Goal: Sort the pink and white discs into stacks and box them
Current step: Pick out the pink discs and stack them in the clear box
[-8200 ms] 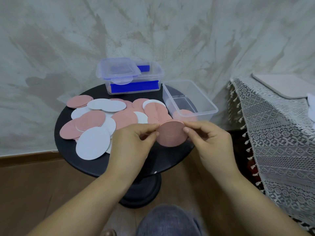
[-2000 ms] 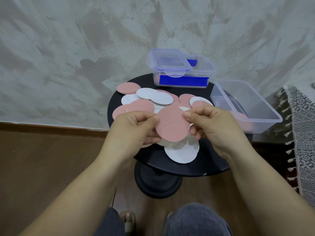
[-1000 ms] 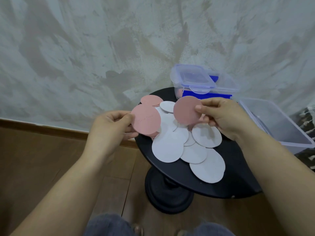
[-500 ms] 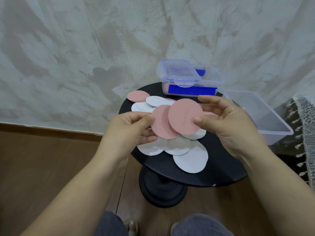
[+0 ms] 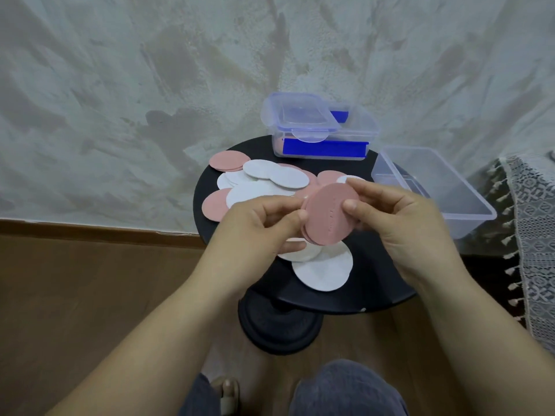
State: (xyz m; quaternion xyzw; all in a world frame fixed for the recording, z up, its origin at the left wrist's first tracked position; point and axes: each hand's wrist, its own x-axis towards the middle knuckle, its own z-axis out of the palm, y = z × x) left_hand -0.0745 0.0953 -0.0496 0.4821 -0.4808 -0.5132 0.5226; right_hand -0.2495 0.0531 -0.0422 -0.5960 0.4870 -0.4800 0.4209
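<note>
While in R hand (image 5: pixel 399 223), pink stack (image 5: pixel 327 220)

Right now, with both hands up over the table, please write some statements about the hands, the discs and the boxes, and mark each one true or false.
1. The left hand and the right hand both hold the pink stack. True.
2. The clear box on the right has a lid on. False: it is open on top.
3. The box with blue parts stands at the back of the black table. True.
4. Only pink discs lie on the table. False: white discs lie there too.
5. The held stack shows a white face. False: a pink one.
</note>
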